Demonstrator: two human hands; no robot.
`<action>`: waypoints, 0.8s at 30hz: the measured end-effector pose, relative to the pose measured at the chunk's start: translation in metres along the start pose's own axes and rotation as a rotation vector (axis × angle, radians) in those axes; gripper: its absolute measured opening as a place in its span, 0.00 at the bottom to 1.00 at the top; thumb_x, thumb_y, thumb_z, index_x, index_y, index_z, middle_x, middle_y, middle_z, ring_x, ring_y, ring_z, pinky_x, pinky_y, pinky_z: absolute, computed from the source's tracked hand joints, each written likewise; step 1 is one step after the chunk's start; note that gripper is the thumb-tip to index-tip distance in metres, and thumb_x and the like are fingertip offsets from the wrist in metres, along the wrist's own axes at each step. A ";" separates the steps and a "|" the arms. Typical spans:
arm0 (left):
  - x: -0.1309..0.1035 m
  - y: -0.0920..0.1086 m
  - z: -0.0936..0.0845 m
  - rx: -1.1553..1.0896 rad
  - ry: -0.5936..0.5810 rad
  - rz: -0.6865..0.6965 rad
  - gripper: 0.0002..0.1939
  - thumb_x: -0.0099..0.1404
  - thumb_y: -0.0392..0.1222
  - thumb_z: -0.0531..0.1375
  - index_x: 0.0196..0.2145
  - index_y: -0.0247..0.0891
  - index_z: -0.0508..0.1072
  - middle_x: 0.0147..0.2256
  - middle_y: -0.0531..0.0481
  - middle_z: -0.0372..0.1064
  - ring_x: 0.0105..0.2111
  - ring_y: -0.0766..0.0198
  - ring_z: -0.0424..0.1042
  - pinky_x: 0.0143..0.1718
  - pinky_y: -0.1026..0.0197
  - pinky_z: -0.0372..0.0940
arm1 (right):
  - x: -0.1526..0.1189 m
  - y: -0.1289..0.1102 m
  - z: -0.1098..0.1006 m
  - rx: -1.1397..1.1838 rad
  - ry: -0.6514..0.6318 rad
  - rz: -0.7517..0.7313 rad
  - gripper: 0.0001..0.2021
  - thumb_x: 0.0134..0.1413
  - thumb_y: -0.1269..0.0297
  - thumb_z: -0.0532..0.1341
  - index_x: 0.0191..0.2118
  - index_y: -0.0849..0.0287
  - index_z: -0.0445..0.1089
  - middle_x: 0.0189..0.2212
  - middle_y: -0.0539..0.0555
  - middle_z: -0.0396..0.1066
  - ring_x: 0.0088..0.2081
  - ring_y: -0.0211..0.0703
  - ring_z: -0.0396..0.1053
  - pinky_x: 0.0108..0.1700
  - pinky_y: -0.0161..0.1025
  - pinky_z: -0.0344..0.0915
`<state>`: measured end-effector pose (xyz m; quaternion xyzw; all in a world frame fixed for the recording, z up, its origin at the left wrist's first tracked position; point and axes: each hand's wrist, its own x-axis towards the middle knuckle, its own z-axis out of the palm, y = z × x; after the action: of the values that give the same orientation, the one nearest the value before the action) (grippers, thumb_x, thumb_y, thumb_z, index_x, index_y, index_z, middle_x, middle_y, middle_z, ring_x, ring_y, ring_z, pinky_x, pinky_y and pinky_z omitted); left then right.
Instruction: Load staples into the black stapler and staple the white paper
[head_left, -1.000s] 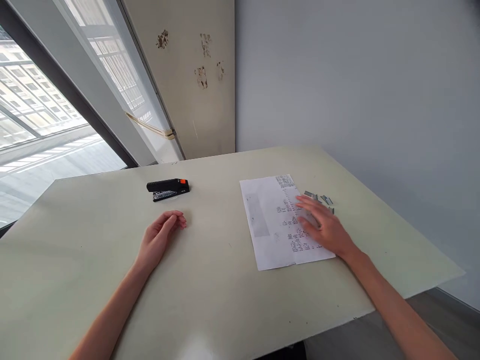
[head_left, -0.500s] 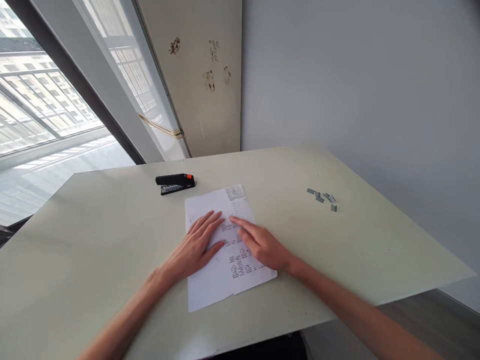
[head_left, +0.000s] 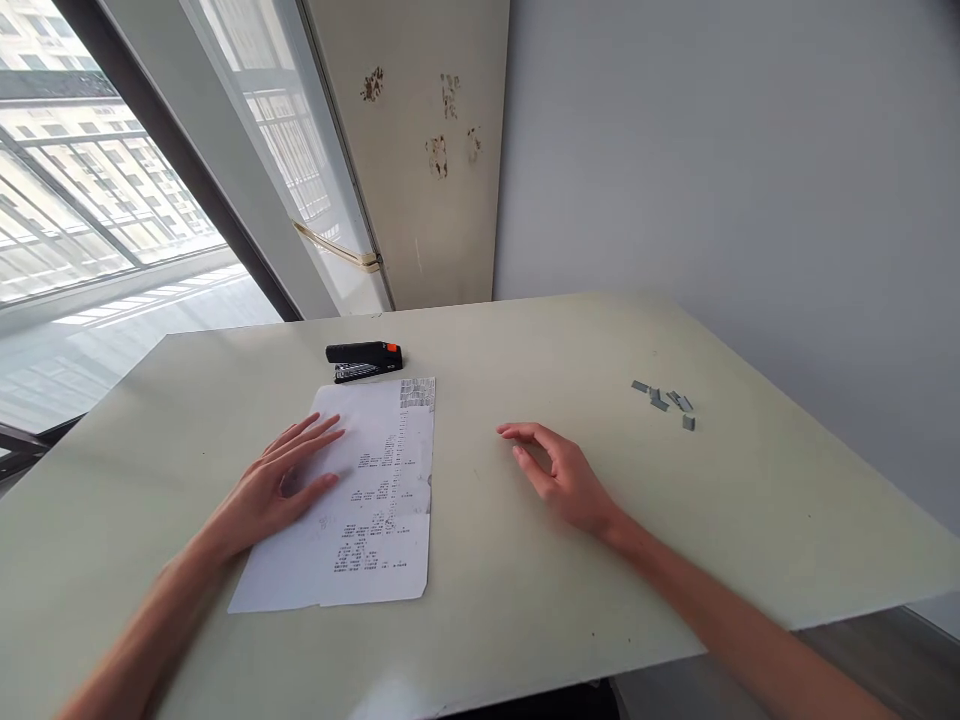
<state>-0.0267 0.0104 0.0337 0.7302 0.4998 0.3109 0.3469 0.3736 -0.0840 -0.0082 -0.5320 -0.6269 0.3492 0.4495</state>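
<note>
Printed white paper sheets (head_left: pixel 375 550) lie overlapping on the pale table, left of the middle. My left hand (head_left: pixel 274 490) rests on their left part with its fingers spread. To the right of the sheets, my right hand (head_left: pixel 559 475) is over bare tabletop, its fingers loosely curved, thumb apart from them, nothing between. Just beyond the top edge of the sheets a black stapler (head_left: pixel 365 360) with an orange mark lies on its base. Several small grey staple strips (head_left: pixel 660 403) are scattered beyond my right hand, to the right.
The table (head_left: pixel 540 350) reaches back to a cream panel (head_left: pixel 420 220) with brown stains. A grey wall (head_left: pixel 712 170) runs along the right side. At the left are a dark-framed window and a railing outside it.
The sheets have moved left and turned, with my left hand on them. My right hand has come off the paper and is now apart from it. The view has shifted slightly.
</note>
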 end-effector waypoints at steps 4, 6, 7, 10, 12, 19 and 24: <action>0.017 -0.012 -0.007 0.094 0.003 0.066 0.29 0.51 0.58 0.76 0.51 0.54 0.83 0.63 0.51 0.71 0.73 0.38 0.52 0.75 0.41 0.39 | 0.003 0.002 -0.001 0.000 0.019 -0.006 0.11 0.71 0.61 0.56 0.52 0.51 0.74 0.55 0.56 0.78 0.57 0.51 0.76 0.52 0.49 0.78; 0.026 -0.017 -0.009 0.166 -0.015 0.114 0.27 0.53 0.60 0.74 0.50 0.55 0.83 0.62 0.51 0.73 0.72 0.38 0.55 0.75 0.40 0.41 | 0.006 0.002 -0.003 -0.032 0.040 -0.010 0.11 0.71 0.60 0.56 0.51 0.51 0.74 0.53 0.57 0.79 0.55 0.51 0.77 0.47 0.46 0.79; 0.029 -0.020 -0.010 0.206 -0.023 0.141 0.26 0.55 0.62 0.73 0.50 0.56 0.83 0.61 0.51 0.74 0.71 0.38 0.57 0.74 0.39 0.42 | 0.007 0.003 -0.005 -0.063 0.055 -0.019 0.11 0.71 0.60 0.56 0.51 0.51 0.74 0.53 0.57 0.79 0.54 0.51 0.77 0.43 0.45 0.79; 0.030 -0.027 -0.013 0.366 -0.041 0.223 0.25 0.64 0.65 0.64 0.53 0.54 0.81 0.61 0.52 0.73 0.70 0.40 0.58 0.73 0.37 0.48 | 0.012 0.009 -0.018 -0.241 0.159 -0.090 0.13 0.72 0.60 0.55 0.54 0.51 0.73 0.54 0.59 0.77 0.54 0.53 0.76 0.42 0.47 0.79; 0.027 -0.031 -0.015 0.485 -0.018 0.256 0.23 0.71 0.62 0.56 0.56 0.52 0.79 0.62 0.53 0.73 0.70 0.44 0.60 0.71 0.39 0.52 | 0.013 0.019 -0.035 -0.409 0.298 -0.142 0.13 0.71 0.60 0.55 0.56 0.51 0.71 0.56 0.60 0.75 0.59 0.55 0.72 0.52 0.54 0.76; 0.022 -0.036 -0.017 0.617 0.116 0.161 0.24 0.74 0.61 0.52 0.61 0.51 0.71 0.66 0.53 0.66 0.66 0.50 0.64 0.68 0.45 0.60 | -0.016 0.077 -0.121 -0.881 0.589 0.187 0.38 0.65 0.42 0.59 0.69 0.65 0.57 0.73 0.77 0.46 0.74 0.74 0.43 0.69 0.71 0.52; 0.027 -0.042 -0.013 0.648 0.102 0.163 0.24 0.75 0.63 0.51 0.61 0.54 0.69 0.67 0.55 0.64 0.66 0.49 0.64 0.68 0.42 0.60 | -0.010 0.101 -0.130 -0.906 0.536 0.411 0.41 0.66 0.37 0.51 0.71 0.66 0.53 0.72 0.76 0.50 0.73 0.73 0.47 0.69 0.68 0.53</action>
<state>-0.0499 0.0489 0.0098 0.8236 0.5293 0.1986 0.0454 0.5315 -0.0796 -0.0566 -0.8529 -0.4618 -0.0218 0.2425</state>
